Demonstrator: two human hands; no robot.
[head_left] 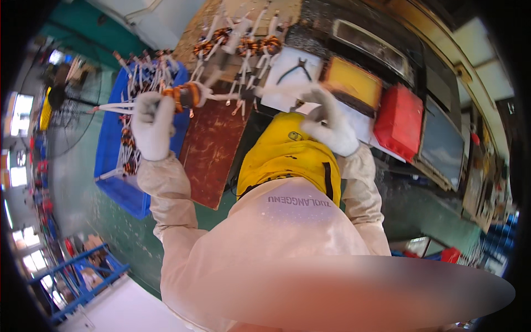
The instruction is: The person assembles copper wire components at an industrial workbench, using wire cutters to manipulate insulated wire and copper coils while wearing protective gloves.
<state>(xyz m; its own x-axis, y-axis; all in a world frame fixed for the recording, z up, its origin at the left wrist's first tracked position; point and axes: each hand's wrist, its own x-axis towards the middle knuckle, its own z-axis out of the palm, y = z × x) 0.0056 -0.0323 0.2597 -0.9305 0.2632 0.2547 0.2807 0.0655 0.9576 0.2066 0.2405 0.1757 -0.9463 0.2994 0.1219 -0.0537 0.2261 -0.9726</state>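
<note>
Green floor [146, 249] flanks a blue bin [133, 200] (coils [130, 166] inside).

Printed lettering on a pale shirt, upside down in this view.
One row of dark capital letters [298, 202] curves across the chest of the person's shirt [271, 235], over a purplish patch [293, 213]. Below it on the body, the yellow garment [271, 160] bears a small dark oval mark [295, 135], too small to make out any words.
</note>
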